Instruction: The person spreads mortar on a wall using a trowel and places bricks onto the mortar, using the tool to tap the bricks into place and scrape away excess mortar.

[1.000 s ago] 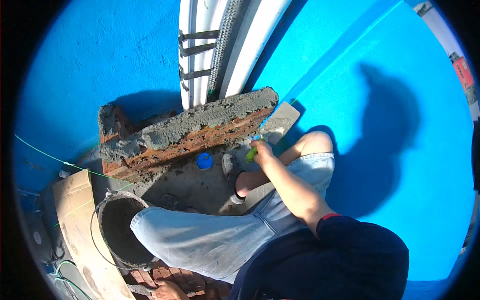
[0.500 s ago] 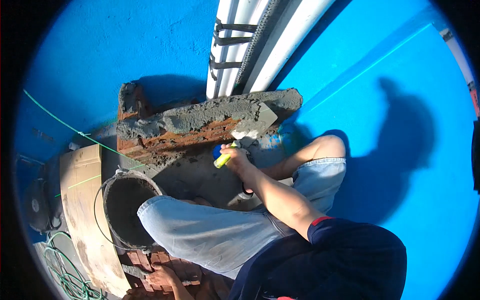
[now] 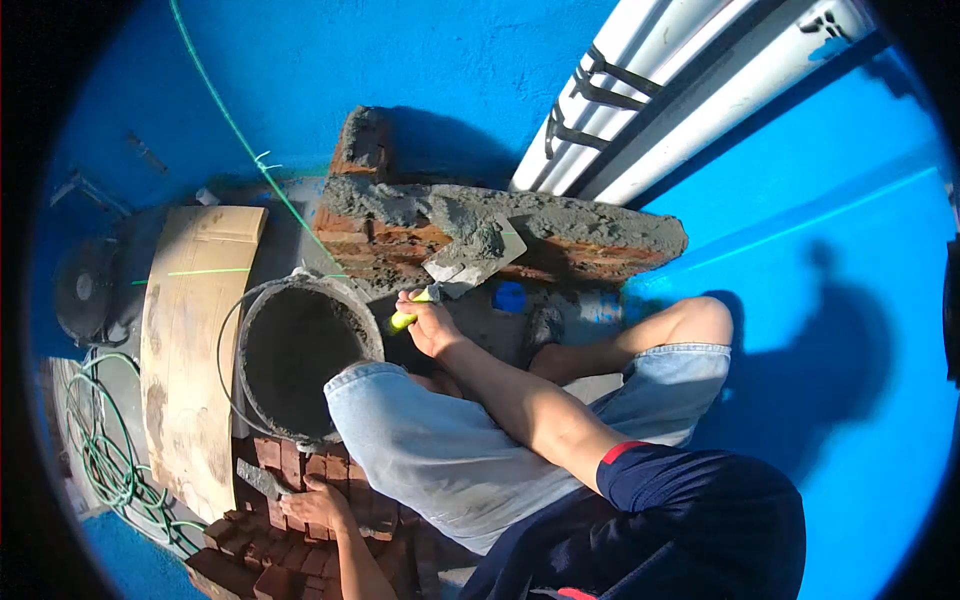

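Nearest, at the lower left, the left hand (image 3: 318,505) rests on a stack of loose bricks (image 3: 300,520), its fingers curled over the top one; whether it grips that brick or only leans on it I cannot tell. Just beyond, a round bucket (image 3: 300,350) caked with mortar stands between a wooden board (image 3: 190,350) on the left and the person's knee. The right hand (image 3: 432,322) is closed around the yellow-green handle of a trowel (image 3: 470,262), whose blade carries a heap of wet mortar and lies against the low brick wall (image 3: 500,235) further off, where the top course is already covered in grey mortar. White pipes (image 3: 690,100) run up the blue wall behind. If the blade tilts, the load could slide off down the wall's face, and pressing too hard might shift the fresh course. A green string (image 3: 240,130) runs close by and could be snagged.
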### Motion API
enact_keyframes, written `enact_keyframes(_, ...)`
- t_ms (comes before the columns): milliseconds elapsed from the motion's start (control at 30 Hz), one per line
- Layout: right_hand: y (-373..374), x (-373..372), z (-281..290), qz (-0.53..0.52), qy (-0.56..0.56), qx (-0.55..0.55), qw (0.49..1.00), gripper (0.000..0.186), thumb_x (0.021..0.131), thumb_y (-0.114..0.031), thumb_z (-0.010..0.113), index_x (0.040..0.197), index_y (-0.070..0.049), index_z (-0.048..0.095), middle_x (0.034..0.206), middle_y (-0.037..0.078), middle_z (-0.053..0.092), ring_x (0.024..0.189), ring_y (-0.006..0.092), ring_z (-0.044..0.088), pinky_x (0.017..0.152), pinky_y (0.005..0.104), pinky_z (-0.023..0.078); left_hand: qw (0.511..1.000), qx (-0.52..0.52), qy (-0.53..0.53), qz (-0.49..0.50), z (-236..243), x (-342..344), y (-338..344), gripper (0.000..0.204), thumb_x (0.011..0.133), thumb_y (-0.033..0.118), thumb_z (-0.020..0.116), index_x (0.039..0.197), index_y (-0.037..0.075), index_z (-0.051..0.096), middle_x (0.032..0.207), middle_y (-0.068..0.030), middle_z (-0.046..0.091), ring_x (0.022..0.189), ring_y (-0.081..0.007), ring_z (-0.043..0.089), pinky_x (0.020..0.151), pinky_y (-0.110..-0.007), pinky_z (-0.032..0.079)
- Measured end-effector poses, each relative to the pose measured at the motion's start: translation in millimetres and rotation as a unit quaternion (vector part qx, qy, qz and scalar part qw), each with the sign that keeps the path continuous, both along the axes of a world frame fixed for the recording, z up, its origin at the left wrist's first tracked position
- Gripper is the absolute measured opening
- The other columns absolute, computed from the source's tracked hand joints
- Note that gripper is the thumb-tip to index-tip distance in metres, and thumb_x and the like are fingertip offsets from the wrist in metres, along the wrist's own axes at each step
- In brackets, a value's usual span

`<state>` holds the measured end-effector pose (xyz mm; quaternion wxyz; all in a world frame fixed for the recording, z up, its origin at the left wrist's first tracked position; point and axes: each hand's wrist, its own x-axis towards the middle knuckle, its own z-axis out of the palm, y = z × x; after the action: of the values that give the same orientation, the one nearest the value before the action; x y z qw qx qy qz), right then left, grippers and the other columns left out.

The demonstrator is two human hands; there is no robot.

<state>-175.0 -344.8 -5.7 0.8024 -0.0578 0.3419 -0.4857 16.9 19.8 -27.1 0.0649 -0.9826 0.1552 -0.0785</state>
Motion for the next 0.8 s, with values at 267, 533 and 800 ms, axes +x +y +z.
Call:
enact_keyframes(267,-6.5,11.5,25.8,0.101,0.156,-0.056,0.981,0.027,0.063,0.013,0.066,0.08,-0.006,0.056,0.08,0.006,0.06,0.079,0.0201,0.06,0.073,0.0315,0.049,0.999,-0.03,-0.041,-0.007,-5.2,-4.2,-2.5,0.074,0.098,0.047,0.04,0.138,-0.014,0.027,0.141,-0.0333,0.034,0.134,-0.0447,0.032,0.11,-0.051,0.029)
enact_keyframes(533,-49.0,-12.5,149.2,0.282,0.167,-0.237,0.915,0.018,0.074,0.001,0.067,0.086,-0.006,0.058,0.08,0.006,0.062,0.074,0.0166,0.058,0.07,0.0311,0.047,0.999,-0.037,-0.027,0.024,-1.5,-7.7,-0.2,0.075,0.097,0.045,0.043,0.14,-0.013,0.025,0.143,-0.0322,0.031,0.136,-0.0443,0.029,0.11,-0.051,0.028)
enact_keyframes(800,-103.7,28.8,179.8,0.213,0.609,-0.415,0.641,0.049,0.088,-0.034,0.066,0.112,0.005,0.047,0.086,0.015,0.065,0.076,0.0263,0.068,0.067,0.0391,0.055,0.999,-0.036,-0.019,0.023,-3.9,-7.9,-8.9,0.076,0.098,0.047,0.038,0.142,-0.013,0.022,0.148,-0.0307,0.025,0.138,-0.0432,0.025,0.113,-0.049,0.023)
